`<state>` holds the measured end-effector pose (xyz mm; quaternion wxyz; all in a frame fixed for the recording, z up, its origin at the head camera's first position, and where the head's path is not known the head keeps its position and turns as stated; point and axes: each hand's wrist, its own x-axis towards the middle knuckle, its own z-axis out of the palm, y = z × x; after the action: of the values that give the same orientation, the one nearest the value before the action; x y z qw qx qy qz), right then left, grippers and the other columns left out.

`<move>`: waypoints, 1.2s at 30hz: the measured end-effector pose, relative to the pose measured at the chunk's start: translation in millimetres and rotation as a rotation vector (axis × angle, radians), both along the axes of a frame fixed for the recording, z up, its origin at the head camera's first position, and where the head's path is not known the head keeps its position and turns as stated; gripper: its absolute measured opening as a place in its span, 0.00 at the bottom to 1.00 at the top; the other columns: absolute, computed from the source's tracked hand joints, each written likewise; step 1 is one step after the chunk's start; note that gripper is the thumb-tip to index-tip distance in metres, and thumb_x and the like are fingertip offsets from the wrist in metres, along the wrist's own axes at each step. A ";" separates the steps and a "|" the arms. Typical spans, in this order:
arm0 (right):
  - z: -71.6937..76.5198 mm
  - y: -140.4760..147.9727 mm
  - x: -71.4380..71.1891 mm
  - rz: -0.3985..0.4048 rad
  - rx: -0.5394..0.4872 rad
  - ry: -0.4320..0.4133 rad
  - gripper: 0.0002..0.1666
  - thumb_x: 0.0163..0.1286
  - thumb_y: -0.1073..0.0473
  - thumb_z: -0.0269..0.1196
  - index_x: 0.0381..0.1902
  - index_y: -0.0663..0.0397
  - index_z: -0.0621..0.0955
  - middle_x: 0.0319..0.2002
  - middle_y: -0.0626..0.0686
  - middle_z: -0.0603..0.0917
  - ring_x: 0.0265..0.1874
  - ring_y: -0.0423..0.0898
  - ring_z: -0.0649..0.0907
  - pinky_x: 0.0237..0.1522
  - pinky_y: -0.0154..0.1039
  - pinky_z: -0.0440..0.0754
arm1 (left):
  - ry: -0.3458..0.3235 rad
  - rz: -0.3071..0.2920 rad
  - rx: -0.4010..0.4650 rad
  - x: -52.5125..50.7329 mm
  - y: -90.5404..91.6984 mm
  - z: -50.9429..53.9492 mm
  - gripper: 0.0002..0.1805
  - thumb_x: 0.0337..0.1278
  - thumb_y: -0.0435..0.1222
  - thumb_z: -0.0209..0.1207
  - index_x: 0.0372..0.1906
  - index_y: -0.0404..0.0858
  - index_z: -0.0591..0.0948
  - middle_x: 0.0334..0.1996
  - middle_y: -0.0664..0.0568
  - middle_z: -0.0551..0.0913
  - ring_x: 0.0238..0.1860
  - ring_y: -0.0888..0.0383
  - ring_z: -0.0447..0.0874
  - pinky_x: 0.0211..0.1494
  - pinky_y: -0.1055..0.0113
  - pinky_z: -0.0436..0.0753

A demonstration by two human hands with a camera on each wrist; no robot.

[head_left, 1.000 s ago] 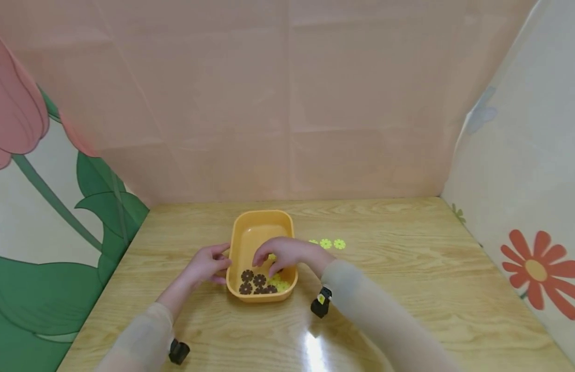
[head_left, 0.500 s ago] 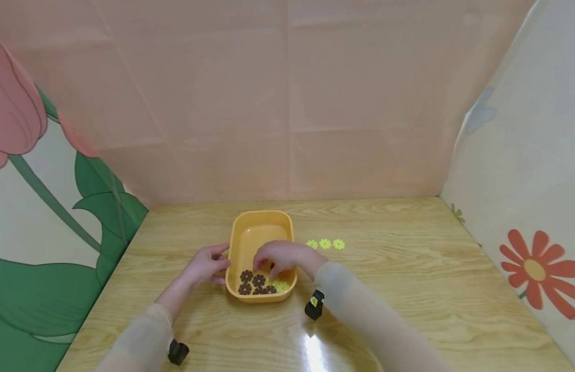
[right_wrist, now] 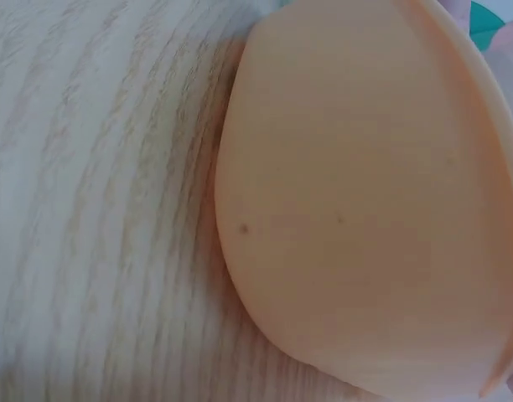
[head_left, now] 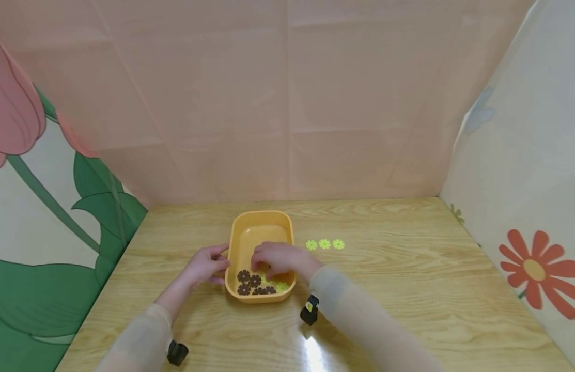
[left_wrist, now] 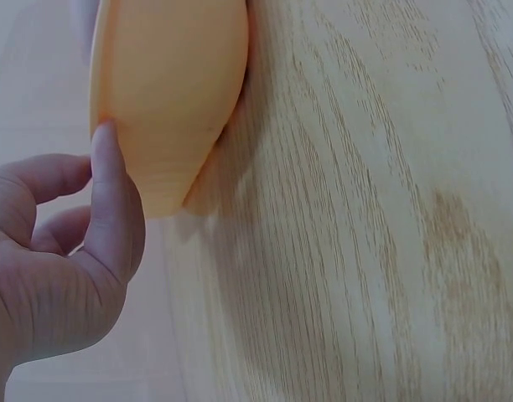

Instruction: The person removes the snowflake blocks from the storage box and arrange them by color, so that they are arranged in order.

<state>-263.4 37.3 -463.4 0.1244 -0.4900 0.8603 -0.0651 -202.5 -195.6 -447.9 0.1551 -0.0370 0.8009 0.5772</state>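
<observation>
An orange-yellow plastic tub [head_left: 261, 219] stands on the table, with several brown flower-shaped discs [head_left: 244, 289] and a few yellow flower-shaped discs [head_left: 281, 287] at its near end. My left hand [head_left: 208, 264] touches the tub's left side. In the left wrist view, the fingers of that hand [left_wrist: 68, 226] lie against the outer wall and rim. Reaching over the right rim, my right hand [head_left: 280, 258] points its bent fingers down among the discs. Its fingertips are partly hidden, and whether they pinch a disc is unclear. The right wrist view shows the tub's outer wall [right_wrist: 349, 184].
Three yellow flower discs [head_left: 324, 244] lie in a row on the wooden table [head_left: 408, 279], right of the tub. A pink backdrop [head_left: 287, 103] rises behind. Printed flower panels stand at both sides, including one with a red flower [head_left: 538, 268].
My right hand has moved slightly left and nearer inside the tub. Some brown discs have shifted a little left. The left hand stays at the tub's side.
</observation>
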 end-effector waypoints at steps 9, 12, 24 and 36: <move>-5.9 -5.7 -3.5 -0.064 -0.037 0.021 0.19 0.57 0.50 0.75 0.46 0.39 0.85 0.43 0.38 0.80 0.44 0.37 0.76 0.54 0.31 0.77 | 0.001 -0.004 0.013 0.4 0.9 -1.1 0.34 0.61 0.24 0.59 0.72 0.32 0.65 0.37 0.42 0.75 0.31 0.52 0.81 0.31 0.58 0.91; -5.2 -4.9 -5.2 -0.050 -0.052 -0.015 0.20 0.55 0.50 0.76 0.46 0.41 0.85 0.42 0.38 0.80 0.43 0.37 0.77 0.54 0.30 0.77 | -0.002 -0.003 0.021 1.0 1.4 -1.6 0.34 0.61 0.24 0.59 0.72 0.32 0.65 0.37 0.42 0.75 0.30 0.52 0.81 0.31 0.58 0.91; -2.9 -3.5 -7.9 -0.028 -0.030 -0.140 0.23 0.52 0.62 0.77 0.46 0.40 0.84 0.45 0.36 0.79 0.47 0.35 0.76 0.60 0.30 0.75 | 0.003 -0.011 0.016 2.5 2.7 0.5 0.33 0.62 0.24 0.59 0.72 0.29 0.64 0.38 0.42 0.73 0.32 0.52 0.80 0.31 0.57 0.91; 2.3 -7.4 -3.4 -0.025 -0.017 -0.120 0.19 0.54 0.63 0.77 0.42 0.42 0.84 0.41 0.38 0.79 0.41 0.35 0.75 0.52 0.27 0.76 | 0.010 -0.018 0.003 3.1 0.5 2.0 0.34 0.61 0.25 0.59 0.72 0.29 0.63 0.37 0.44 0.73 0.31 0.52 0.80 0.31 0.57 0.91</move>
<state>-266.8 29.9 -461.1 0.1706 -0.4753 0.8569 -0.1033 -199.4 -195.1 -445.9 0.1563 -0.0265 0.8010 0.5773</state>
